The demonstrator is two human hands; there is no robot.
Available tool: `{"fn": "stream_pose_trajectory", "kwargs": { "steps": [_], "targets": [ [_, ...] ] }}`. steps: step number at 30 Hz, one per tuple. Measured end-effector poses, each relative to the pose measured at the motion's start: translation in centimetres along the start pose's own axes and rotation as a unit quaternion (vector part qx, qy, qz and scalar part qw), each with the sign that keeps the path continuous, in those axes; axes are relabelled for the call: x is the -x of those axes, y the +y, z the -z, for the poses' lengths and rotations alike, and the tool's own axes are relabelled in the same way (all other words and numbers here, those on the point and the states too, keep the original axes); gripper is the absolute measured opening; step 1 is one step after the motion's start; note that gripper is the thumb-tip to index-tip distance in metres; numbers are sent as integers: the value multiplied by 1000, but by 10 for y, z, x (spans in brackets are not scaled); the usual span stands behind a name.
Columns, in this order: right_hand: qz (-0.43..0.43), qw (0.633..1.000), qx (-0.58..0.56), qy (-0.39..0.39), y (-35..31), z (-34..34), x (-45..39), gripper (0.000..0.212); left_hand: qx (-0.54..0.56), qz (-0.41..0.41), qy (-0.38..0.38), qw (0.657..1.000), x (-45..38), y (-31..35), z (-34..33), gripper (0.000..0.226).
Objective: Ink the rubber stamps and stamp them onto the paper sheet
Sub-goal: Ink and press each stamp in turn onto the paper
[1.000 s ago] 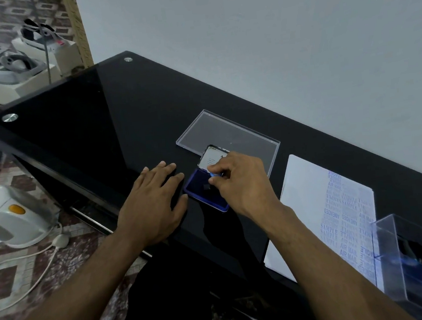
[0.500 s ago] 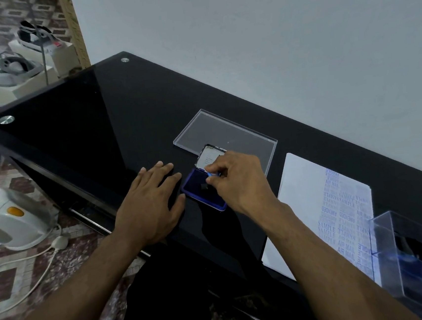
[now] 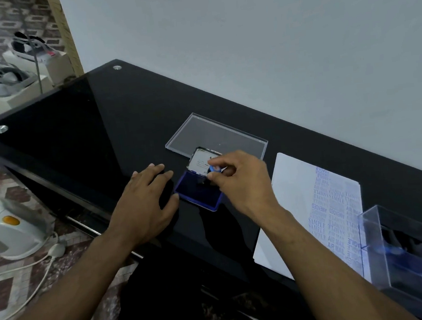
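An open blue ink pad [image 3: 195, 192] lies on the black glass table [image 3: 77, 126], its lid [image 3: 199, 159] raised behind it. My right hand [image 3: 240, 180] pinches a small stamp with a blue knob [image 3: 214, 169], holding it just above the pad. My left hand [image 3: 144, 205] lies flat on the table, fingers spread, touching the pad's left edge. A white paper sheet [image 3: 299, 203] to the right bears several blue stamp prints along its right side.
A clear flat plastic lid [image 3: 215, 133] lies behind the pad. A clear plastic box [image 3: 406, 249] with dark and blue stamps stands at the right edge, over the sheet's corner. White wall close behind. Appliance and cable on the floor at left.
My right hand has lifted the stamp off the ink pad; the blue knob now shows between the fingers. My left hand stays flat beside the pad.
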State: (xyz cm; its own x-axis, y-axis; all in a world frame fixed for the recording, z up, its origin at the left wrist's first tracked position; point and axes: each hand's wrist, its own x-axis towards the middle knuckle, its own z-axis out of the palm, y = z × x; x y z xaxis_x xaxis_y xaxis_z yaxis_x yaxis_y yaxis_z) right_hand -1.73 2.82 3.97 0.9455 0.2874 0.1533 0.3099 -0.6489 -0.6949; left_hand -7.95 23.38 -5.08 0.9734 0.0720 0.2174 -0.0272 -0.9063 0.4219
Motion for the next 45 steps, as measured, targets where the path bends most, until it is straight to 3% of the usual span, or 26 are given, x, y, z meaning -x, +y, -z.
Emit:
{"fn": "stream_pose_trajectory", "kwargs": {
  "steps": [5, 12, 22, 35, 45],
  "targets": [
    [-21, 999, -5, 47, 25, 30, 10, 23, 16, -27, 6, 999, -10, 30, 1, 69],
    [-76, 992, -21, 100, 66, 71, 29, 21, 39, -80, 2, 996, -27, 98, -17, 53],
    [-141, 979, -12, 145, 109, 127, 38, 24, 63, -128, -52, 988, -63, 159, -51, 52],
    [-69, 978, 99, 169, 153, 154, -5, 28, 8, -157, -96, 983, -137, 203, -96, 56],
    [-23, 976, 99, 194, 170, 157, -35, 27, -18, -177, -115, 977, -166, 203, -121, 56]
  ]
}}
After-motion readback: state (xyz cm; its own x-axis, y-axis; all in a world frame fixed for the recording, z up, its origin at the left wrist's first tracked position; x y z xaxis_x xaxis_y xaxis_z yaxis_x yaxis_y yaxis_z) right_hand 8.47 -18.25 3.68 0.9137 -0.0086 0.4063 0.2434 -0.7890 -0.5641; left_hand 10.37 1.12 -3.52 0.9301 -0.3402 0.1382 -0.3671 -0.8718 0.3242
